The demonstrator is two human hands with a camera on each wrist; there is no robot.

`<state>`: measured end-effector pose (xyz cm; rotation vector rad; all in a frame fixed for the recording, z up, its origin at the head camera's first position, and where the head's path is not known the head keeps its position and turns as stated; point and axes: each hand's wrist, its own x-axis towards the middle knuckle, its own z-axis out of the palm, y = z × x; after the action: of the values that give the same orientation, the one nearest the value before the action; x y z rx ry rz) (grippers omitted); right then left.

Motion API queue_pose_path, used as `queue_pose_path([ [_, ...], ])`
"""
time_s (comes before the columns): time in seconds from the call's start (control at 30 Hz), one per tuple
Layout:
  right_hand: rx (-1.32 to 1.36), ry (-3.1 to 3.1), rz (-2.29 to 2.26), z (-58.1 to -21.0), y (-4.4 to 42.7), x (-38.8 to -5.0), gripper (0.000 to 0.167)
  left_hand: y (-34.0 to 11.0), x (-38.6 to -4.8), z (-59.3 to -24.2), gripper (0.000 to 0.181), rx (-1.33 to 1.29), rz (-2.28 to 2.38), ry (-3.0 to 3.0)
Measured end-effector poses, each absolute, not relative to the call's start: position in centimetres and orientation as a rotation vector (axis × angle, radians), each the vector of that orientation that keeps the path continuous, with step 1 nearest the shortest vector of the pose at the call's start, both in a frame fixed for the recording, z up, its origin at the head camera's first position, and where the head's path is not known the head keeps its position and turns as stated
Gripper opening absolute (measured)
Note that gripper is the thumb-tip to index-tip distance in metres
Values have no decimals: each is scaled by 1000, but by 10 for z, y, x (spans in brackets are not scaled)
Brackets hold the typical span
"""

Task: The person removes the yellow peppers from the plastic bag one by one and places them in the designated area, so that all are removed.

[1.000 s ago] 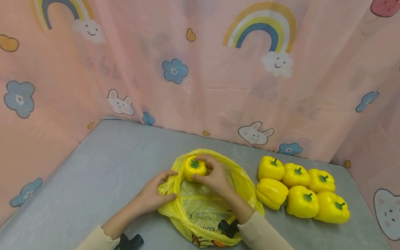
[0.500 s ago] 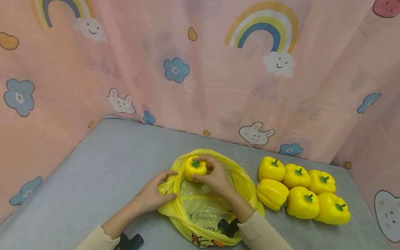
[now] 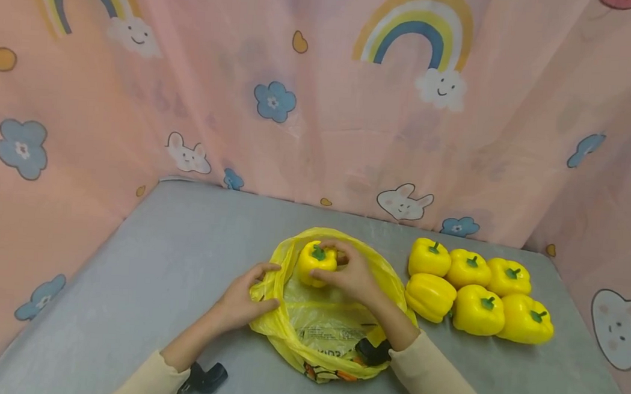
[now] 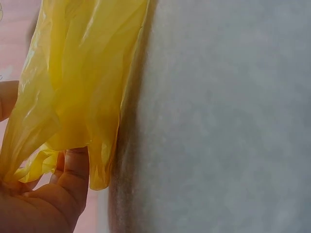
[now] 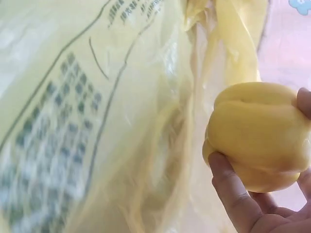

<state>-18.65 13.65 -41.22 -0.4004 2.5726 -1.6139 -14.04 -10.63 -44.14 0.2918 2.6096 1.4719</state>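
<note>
In the head view, a yellow plastic bag (image 3: 279,333) stands on the table with its mouth spread wide. My left hand (image 3: 240,299) holds the bag's left rim; in the left wrist view its fingers are partly behind the thin yellow plastic (image 4: 92,68). Over the bag's opening, my right hand (image 3: 355,278) grips a yellow bell pepper (image 3: 309,264) between thumb and fingers, its green stem facing up. The right wrist view has this pepper (image 5: 257,133) close up beside the bag's printed inner wall (image 5: 58,126). Whether it touches the bag cannot be told.
Several yellow bell peppers (image 3: 479,310) sit in two rows on the grey table (image 3: 183,237), right of the bag. One front-row pepper (image 3: 430,297) lies on its side. A pink patterned curtain (image 3: 329,155) rises behind the table and along both sides.
My right hand and the pepper have shifted slightly to the right within the bag's opening. My left hand keeps its place on the rim. The head view has tilted a little.
</note>
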Motion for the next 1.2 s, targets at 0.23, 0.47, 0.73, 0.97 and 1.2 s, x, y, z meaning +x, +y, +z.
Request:
queue_pose_path([
  [0.23, -397, 2644, -1534, -398, 150, -176, 51, -107, -140, -439, 59, 304, 1486, 2587],
  [0.47, -385, 2762, -1439, -387, 161, -167, 50, -109, -142, -438, 58, 334, 1445, 2606],
  [0.73, -460, 2854, -1432, -386, 173, -159, 49, -111, -142, -438, 57, 359, 1422, 2599],
  [0.97, -415, 2894, -1409, -382, 189, -144, 50, -112, -144, -437, 57, 371, 1400, 2610],
  [1.2, -349, 2935, -1366, -374, 209, -126, 50, -113, -142, -436, 57, 350, 1399, 2607],
])
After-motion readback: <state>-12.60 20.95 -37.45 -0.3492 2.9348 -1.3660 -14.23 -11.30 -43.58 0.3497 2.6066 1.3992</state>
